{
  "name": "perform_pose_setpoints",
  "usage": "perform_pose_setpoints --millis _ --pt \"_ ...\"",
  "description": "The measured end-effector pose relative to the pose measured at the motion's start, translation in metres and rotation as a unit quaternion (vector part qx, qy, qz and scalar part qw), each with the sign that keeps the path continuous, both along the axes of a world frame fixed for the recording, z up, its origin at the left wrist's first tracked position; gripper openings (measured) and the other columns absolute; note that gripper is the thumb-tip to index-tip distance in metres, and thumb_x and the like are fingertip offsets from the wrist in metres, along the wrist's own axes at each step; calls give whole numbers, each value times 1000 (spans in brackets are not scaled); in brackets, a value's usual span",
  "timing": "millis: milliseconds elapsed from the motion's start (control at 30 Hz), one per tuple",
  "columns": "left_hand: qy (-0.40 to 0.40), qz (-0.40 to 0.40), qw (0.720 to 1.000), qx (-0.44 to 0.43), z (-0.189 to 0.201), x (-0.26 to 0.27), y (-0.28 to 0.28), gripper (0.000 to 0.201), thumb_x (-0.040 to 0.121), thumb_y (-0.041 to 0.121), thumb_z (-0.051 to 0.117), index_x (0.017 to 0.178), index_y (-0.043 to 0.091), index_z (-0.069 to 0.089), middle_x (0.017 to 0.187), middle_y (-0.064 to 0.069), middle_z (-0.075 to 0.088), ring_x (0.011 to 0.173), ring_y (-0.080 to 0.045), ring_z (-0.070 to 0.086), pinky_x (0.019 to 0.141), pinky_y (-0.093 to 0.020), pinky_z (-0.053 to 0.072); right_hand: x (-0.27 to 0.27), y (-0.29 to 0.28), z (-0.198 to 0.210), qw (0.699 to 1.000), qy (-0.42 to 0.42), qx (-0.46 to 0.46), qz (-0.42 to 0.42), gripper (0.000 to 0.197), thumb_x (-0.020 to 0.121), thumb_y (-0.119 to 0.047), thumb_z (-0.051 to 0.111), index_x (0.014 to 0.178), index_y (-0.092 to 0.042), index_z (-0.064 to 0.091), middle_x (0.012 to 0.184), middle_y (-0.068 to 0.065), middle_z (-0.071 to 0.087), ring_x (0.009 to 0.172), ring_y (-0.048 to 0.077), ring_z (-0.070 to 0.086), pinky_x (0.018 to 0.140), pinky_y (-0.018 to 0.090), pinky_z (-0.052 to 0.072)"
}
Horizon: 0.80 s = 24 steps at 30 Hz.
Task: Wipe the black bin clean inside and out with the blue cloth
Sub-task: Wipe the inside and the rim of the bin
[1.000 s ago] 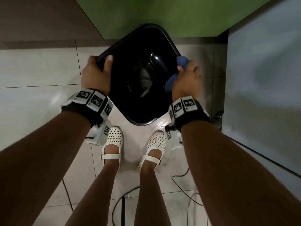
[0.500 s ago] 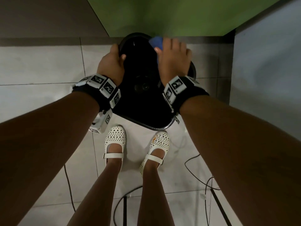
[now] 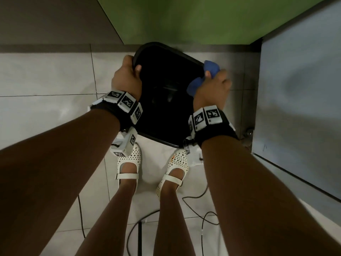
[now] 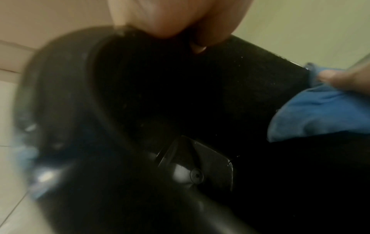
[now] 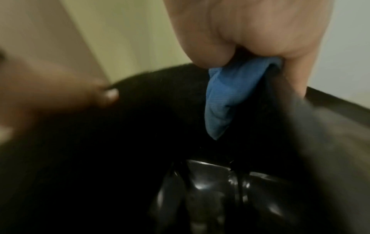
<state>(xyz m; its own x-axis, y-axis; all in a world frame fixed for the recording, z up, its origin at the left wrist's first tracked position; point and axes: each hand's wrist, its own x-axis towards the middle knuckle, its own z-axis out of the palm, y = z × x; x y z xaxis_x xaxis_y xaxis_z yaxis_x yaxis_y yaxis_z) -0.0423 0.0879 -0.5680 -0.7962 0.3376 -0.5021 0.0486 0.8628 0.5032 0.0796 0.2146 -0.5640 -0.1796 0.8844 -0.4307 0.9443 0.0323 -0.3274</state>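
In the middle of the head view, a bit above centre, sits the shiny black plastic bin (image 3: 166, 100) with rounded corners, on the pale tiled floor (image 3: 46, 74). It is just in front of two white shoes with little holes (image 3: 129, 157). A green wall (image 3: 184, 19) is at the top of the frame and a grey panel (image 3: 299, 89) is on the right.

The left hand (image 3: 125, 80) grips the bin's rim at its upper left corner, with the thumb hooked inside. It seems to be holding the bin steady. The right hand (image 3: 212, 89) is curled tight round the soft blue cloth (image 3: 210, 67), which is bunched up at the bin's right edge. In the right wrist view a fold of the cloth hangs down against the inside wall.

I think the step now is wiping the rim and the top of the inside wall on the right side. The next move likely calls for pushing the cloth along the edge or deeper down, while the other hand keeps the bin from sliding or tipping.

The bin looks hard, smooth and glossy. Small pale specks show on its inside wall in the left wrist view. At the bottom are raised shapes that catch the light. The cloth looks thin and has fine ribs. Thin dark cables (image 3: 201, 217) lie on the floor near the bottom of the frame.
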Motion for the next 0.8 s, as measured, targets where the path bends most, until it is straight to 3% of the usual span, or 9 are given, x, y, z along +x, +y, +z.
perform_pose_setpoints --millis 67,133,267,400,500,633,733,800 --pt "1 18 1000 -5 -2 4 -1 30 97 25 33 118 5 40 109 -22 62 98 -39 57 70 -34 34 3 -7 3 988 43 -57 -135 43 101 -36 33 130 -4 37 132 18 48 117 33 51 89 37 42" --pt "1 40 999 -11 -2 7 -4 29 97 25 33 117 6 40 108 -22 62 98 -39 57 72 -35 35 9 -18 5 974 45 -100 -196 43 101 -37 32 129 -3 37 131 19 49 116 34 51 89 38 42" --pt "-2 64 998 -17 2 8 -10 29 97 26 33 117 6 40 108 -23 62 97 -40 57 76 -40 41 19 -34 11 977 14 -123 -175 43 101 -36 31 129 -3 34 131 19 48 116 33 51 88 34 41" --pt "-7 97 995 -5 2 17 -8 28 97 25 32 117 6 40 108 -21 63 97 -38 58 70 -34 36 13 -19 14 986 18 -101 -135 43 101 -35 33 130 -3 35 132 18 47 117 32 51 90 35 42" --pt "-12 123 992 0 4 26 -4 30 98 25 30 120 7 39 109 -20 63 97 -38 58 69 -33 34 11 -5 12 989 50 -83 -114 41 101 -34 36 128 -4 38 130 17 49 115 32 52 89 36 42" --pt "-25 131 991 10 6 27 -4 31 98 25 30 121 7 39 110 -20 63 98 -38 58 69 -32 35 22 2 7 985 106 -81 -107 41 98 -33 44 126 -3 41 125 17 53 110 30 55 80 30 41" --pt "-45 130 990 13 9 25 -5 33 98 28 32 122 6 38 112 -21 62 101 -38 57 71 -32 34 27 0 12 977 161 -62 -122 43 96 -31 49 127 -2 42 126 18 51 111 29 54 90 32 44" --pt "-65 123 990 3 14 23 -6 38 97 30 34 125 6 36 118 -20 60 106 -39 56 75 -35 37 25 -4 20 983 150 -27 -101 44 96 -30 49 128 0 41 130 19 44 112 28 51 93 31 42"
